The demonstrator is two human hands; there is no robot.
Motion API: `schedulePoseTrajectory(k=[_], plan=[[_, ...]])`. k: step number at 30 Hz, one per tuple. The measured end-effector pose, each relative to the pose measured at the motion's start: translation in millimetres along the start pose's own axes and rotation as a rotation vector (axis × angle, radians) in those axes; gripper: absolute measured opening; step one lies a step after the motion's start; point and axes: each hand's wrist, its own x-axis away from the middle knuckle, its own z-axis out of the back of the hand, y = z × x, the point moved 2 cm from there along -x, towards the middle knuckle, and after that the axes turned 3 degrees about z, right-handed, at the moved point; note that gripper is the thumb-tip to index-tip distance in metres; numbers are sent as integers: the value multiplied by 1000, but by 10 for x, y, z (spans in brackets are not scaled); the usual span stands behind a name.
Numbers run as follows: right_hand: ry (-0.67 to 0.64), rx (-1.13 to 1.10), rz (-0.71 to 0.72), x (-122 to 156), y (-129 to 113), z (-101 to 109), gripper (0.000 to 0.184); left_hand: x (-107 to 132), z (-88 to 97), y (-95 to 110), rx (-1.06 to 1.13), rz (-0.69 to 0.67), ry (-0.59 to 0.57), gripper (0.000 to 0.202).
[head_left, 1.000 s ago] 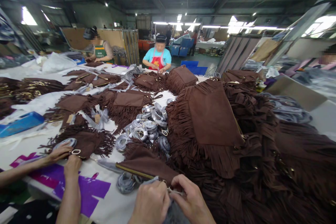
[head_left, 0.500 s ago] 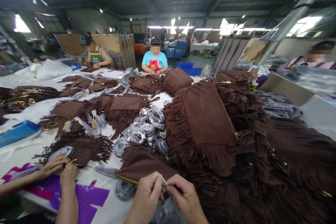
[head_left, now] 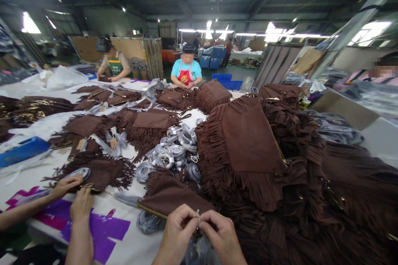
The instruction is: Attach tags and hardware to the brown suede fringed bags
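Observation:
My left hand (head_left: 179, 232) and my right hand (head_left: 220, 234) meet at the bottom centre of the view, fingertips pinched together. Between them is a thin pale string (head_left: 197, 214), bunched like a small knot. Under the hands hangs a greyish, plastic-wrapped bundle (head_left: 201, 250), mostly hidden. Just beyond my fingers lies a brown fringed bag (head_left: 174, 194) with a yellowish zip edge. A larger brown fringed bag (head_left: 251, 136) rests on the heap to the right. Coiled straps in clear plastic (head_left: 174, 155) are piled past the nearer bag.
At left, a co-worker's hands (head_left: 81, 203) handle another fringed bag (head_left: 102, 174) above purple sheeting (head_left: 108, 230). A blue holder (head_left: 23, 152) sits on the white table (head_left: 124, 225). Two co-workers sit across the table. An open carton (head_left: 373, 132) stands at right.
The string now shows as a small bunched knot above my fingertips. My hands stay close together in nearly the same place. The view has shifted slightly.

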Motion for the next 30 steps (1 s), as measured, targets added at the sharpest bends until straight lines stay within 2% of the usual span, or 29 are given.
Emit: schedulePoseTrajectory(k=[5, 9, 12, 16, 20, 23, 30], plan=[[-12, 35, 19, 11, 6, 5, 19, -10, -50, -75, 4, 50, -12, 19], [30, -73, -72, 5, 82, 2, 24, -18, -76, -147, 95, 128, -87, 19], [69, -194, -147, -1, 126, -1, 31, -16, -76, -140, 31, 73, -117, 8], [85, -252, -177, -8, 119, -8, 33, -24, -104, -110, -111, 15, -62, 3], [108, -182, -86, -30, 73, -5, 29, -56, -177, -83, -97, -18, -9, 17], [129, -159, -27, -49, 44, 15, 29, -72, -206, -59, -53, -64, 2, 19], [114, -189, -103, -80, 46, 64, 27, -72, -146, -42, 13, -54, 14, 25]])
